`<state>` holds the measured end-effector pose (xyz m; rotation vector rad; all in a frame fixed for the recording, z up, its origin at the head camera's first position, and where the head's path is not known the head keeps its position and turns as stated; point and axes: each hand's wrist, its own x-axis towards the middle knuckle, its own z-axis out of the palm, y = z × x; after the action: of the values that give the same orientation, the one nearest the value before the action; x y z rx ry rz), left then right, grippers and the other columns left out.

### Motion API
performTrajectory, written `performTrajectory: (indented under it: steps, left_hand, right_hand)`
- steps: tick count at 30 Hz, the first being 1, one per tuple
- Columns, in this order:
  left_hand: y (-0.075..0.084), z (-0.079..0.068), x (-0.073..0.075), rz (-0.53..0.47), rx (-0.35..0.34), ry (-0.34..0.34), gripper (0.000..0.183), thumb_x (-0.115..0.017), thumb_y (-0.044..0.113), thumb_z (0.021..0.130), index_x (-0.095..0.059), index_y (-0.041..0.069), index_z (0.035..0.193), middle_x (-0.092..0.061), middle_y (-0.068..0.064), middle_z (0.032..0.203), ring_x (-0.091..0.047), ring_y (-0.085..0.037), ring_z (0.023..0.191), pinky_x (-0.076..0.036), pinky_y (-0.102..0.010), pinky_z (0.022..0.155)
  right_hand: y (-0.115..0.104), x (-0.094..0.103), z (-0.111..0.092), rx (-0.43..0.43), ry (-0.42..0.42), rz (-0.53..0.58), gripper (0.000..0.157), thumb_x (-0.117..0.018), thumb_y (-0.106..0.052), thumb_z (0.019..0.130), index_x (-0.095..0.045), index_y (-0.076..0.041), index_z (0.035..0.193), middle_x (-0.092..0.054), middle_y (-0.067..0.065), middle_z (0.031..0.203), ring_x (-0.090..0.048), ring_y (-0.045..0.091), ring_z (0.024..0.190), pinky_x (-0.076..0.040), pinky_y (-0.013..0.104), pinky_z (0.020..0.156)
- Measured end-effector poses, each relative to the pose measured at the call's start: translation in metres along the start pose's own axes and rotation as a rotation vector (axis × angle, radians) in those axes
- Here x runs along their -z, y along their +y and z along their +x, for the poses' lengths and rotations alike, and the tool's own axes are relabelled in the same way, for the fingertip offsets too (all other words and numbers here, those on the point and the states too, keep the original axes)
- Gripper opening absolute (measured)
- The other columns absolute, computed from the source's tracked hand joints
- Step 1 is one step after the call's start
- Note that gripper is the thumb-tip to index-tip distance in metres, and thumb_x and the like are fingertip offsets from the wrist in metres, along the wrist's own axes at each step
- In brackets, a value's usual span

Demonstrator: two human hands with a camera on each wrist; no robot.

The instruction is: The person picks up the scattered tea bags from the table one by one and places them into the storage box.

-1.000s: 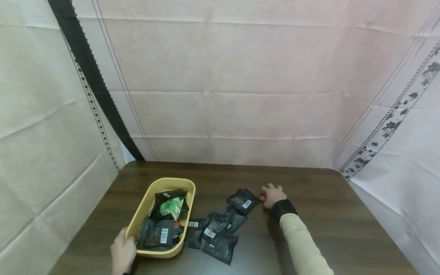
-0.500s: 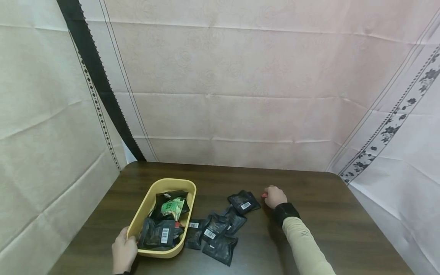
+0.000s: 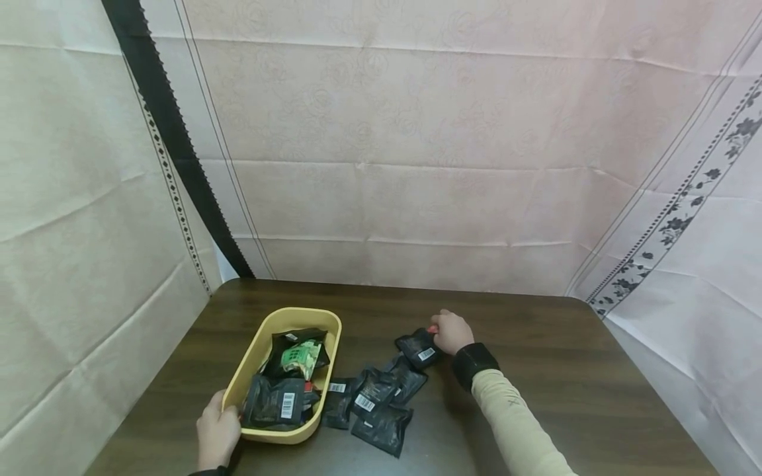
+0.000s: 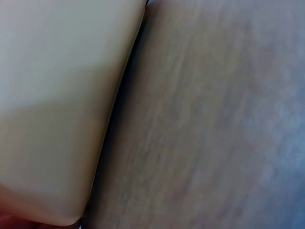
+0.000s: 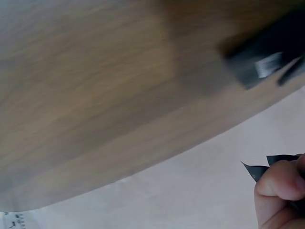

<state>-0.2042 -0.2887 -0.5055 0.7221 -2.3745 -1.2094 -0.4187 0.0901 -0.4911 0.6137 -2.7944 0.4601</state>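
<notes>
My left hand (image 3: 218, 430) grips the near left corner of a yellow plastic basket (image 3: 245, 367), whose smooth outer wall (image 4: 52, 95) fills the left of the left wrist view. Inside lie several black packets (image 3: 270, 402) with white barcode labels, plus one with a green front (image 3: 300, 357). At the far end of the loose pile, my right hand (image 3: 452, 332) pinches a small dark packet; a bit of red shows at its fingers. In the right wrist view, dark pointed corners of that packet (image 5: 256, 171) stick out past the curled fingers; the rest is hidden.
Several loose black packets (image 3: 381, 396) lie overlapping on the brown wooden table (image 3: 536, 370), right of the basket. The packet farthest back (image 3: 418, 348) is partly behind my right hand. Pale patterned cloth (image 3: 381, 165) hangs around the table's back and sides.
My right hand has come off the tabletop right of the pile with the small dark packet and moved left, over the farthest loose packet. The left hand and basket have stayed nearly still.
</notes>
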Motion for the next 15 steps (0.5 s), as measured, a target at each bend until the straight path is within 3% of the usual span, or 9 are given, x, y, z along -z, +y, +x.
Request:
performTrajectory:
  steps: [10,15]
  left_hand:
    - [0.001,0.0,0.0,0.002,-0.002,-0.008,0.034,-0.037,-0.002,0.079,-0.052,-0.011,0.109,-0.058,-0.032,0.098,-0.052,-0.045,0.088,-0.039,-0.053,0.073]
    - [0.001,0.0,0.001,0.003,-0.002,-0.013,0.034,-0.036,-0.001,0.08,-0.051,-0.011,0.109,-0.057,-0.032,0.099,-0.052,-0.045,0.088,-0.039,-0.054,0.073]
  right_hand:
    - [-0.032,0.004,0.01,0.1,0.0,0.021,0.016,-0.062,0.001,0.066,-0.062,-0.011,0.076,-0.042,-0.002,0.069,-0.045,0.015,0.057,-0.036,0.028,0.047]
    - [-0.053,0.007,0.015,0.188,0.04,0.023,0.018,-0.062,0.002,0.062,-0.06,-0.011,0.074,-0.041,-0.004,0.069,-0.042,0.013,0.055,-0.035,0.027,0.046]
